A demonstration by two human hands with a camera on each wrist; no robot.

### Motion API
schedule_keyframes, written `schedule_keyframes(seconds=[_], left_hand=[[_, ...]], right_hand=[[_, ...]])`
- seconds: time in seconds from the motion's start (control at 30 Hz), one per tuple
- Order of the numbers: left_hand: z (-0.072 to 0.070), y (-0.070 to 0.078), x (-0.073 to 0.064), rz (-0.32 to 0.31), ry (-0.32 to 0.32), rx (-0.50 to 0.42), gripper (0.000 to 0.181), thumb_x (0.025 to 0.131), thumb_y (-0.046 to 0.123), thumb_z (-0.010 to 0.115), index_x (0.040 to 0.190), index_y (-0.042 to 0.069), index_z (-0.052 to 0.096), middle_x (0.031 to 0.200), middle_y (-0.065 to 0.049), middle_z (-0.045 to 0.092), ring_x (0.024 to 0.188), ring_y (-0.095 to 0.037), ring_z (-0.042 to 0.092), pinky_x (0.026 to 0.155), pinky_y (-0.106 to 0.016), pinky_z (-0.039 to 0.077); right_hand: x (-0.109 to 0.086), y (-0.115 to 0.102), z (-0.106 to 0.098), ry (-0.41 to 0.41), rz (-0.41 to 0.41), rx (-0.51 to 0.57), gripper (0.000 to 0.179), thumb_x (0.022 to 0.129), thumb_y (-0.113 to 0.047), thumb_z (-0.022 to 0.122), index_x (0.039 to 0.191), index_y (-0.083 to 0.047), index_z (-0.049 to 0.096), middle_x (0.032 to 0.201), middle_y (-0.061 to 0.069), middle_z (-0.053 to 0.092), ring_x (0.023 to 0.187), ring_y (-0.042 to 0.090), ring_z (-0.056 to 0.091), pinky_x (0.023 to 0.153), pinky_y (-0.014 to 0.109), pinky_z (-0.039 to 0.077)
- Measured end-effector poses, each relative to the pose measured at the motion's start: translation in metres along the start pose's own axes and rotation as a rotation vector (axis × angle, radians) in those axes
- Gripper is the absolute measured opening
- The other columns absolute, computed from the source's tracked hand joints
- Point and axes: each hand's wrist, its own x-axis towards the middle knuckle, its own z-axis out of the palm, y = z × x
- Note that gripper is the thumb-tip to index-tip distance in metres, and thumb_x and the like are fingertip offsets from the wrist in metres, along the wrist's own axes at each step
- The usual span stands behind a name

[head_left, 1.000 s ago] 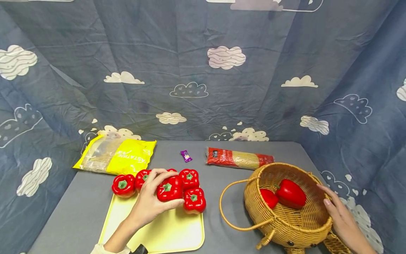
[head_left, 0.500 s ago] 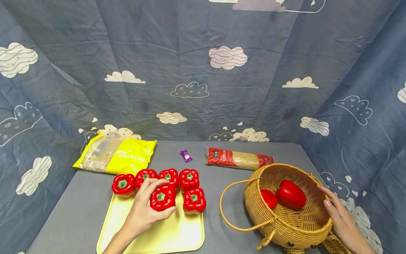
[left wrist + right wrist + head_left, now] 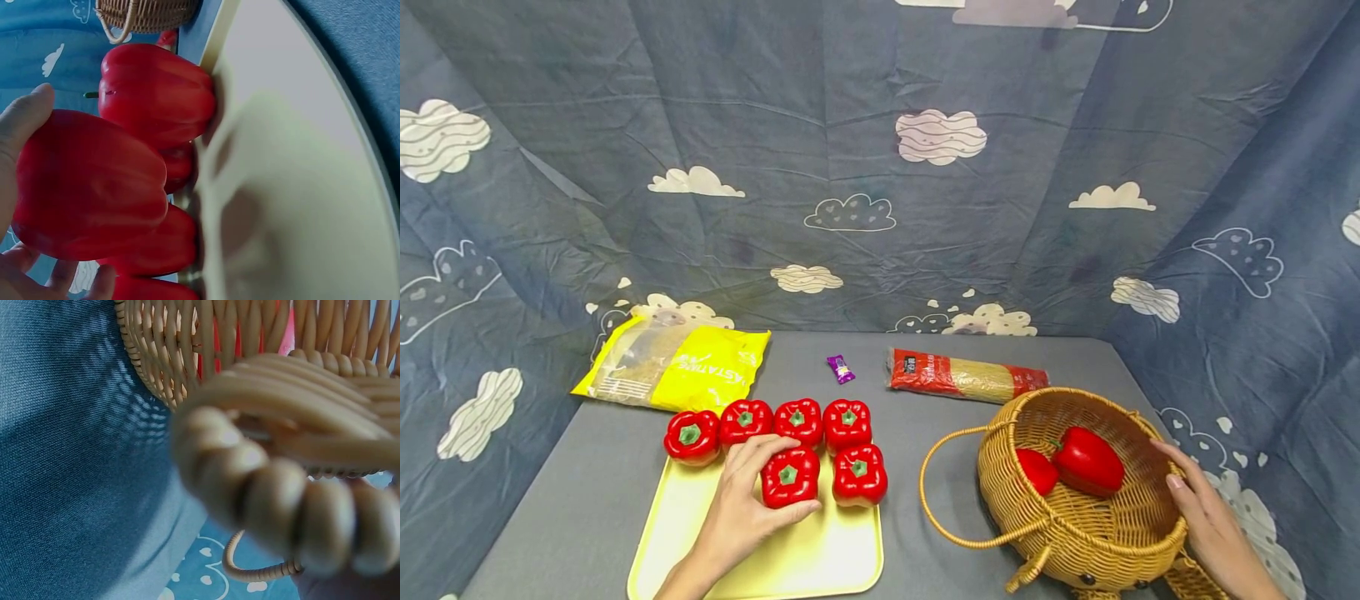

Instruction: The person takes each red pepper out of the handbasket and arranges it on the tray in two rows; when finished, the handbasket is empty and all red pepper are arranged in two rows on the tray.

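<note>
My left hand (image 3: 737,508) grips a red bell pepper (image 3: 790,477) from the left, thumb on its near side and fingers on its far side. In the left wrist view this pepper (image 3: 90,187) appears just off the pale yellow tray (image 3: 300,150). More red peppers stand along the tray's back, green stems up, and one pepper (image 3: 860,475) sits to the right of the held one. My right hand (image 3: 1213,521) holds the right rim of a wicker basket (image 3: 1022,492), fingertips over the edge; its other fingers are hidden. Inside lie two peppers, one being a long red pepper (image 3: 1088,461).
A yellow pasta bag (image 3: 700,367) lies behind the tray at left. Further right are a small purple wrapped candy (image 3: 841,368) and a red packet of noodles (image 3: 966,375). The basket's handle (image 3: 925,492) juts left towards the tray. Cloud-print cloth encloses the grey table.
My left hand has drawn the gripped pepper back from the rear row, towards me and slightly left, uncovering the peppers behind. My right hand stays at the basket rim.
</note>
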Motion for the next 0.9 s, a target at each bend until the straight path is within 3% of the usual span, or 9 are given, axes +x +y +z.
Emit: schedule_keyframes(seconds=[0.13,0.4,0.57,0.9], left_hand=[[0.003,-0.002,-0.002,-0.001,-0.009,0.006,0.070,0.056,0.029,0.099,0.118,0.023,0.068,0.120,0.011,0.062,0.109,-0.008,0.041,0.088,-0.034,0.041],[0.007,-0.006,-0.006,-0.094,-0.042,-0.030,0.068,0.060,0.035,0.097,0.120,0.028,0.066,0.121,0.016,0.059,0.104,-0.006,0.038,0.084,-0.034,0.042],[0.010,-0.008,-0.007,-0.127,-0.044,-0.025,0.067,0.061,0.037,0.097,0.120,0.027,0.066,0.120,0.012,0.054,0.108,-0.006,0.036,0.082,-0.035,0.046],[0.017,-0.009,-0.011,-0.100,-0.034,0.019,0.070,0.058,0.030,0.099,0.120,0.024,0.066,0.118,0.007,0.050,0.109,-0.007,0.036,0.083,-0.038,0.047]], right_hand=[[0.000,-0.001,0.000,-0.008,0.003,0.007,0.049,0.110,-0.011,0.031,0.158,-0.008,0.024,0.143,-0.034,0.025,0.125,-0.023,0.023,0.094,-0.004,0.020],[0.000,0.000,0.001,-0.018,0.027,0.003,0.049,0.110,-0.013,0.031,0.158,-0.008,0.023,0.142,-0.035,0.024,0.124,-0.025,0.022,0.093,-0.004,0.019],[0.000,0.000,0.001,-0.021,0.035,-0.008,0.049,0.110,-0.015,0.031,0.159,-0.009,0.023,0.142,-0.036,0.023,0.123,-0.025,0.022,0.093,-0.005,0.019],[-0.001,0.001,0.001,-0.009,0.032,-0.011,0.049,0.110,-0.014,0.031,0.158,-0.009,0.024,0.141,-0.037,0.024,0.122,-0.025,0.023,0.093,-0.005,0.020]])
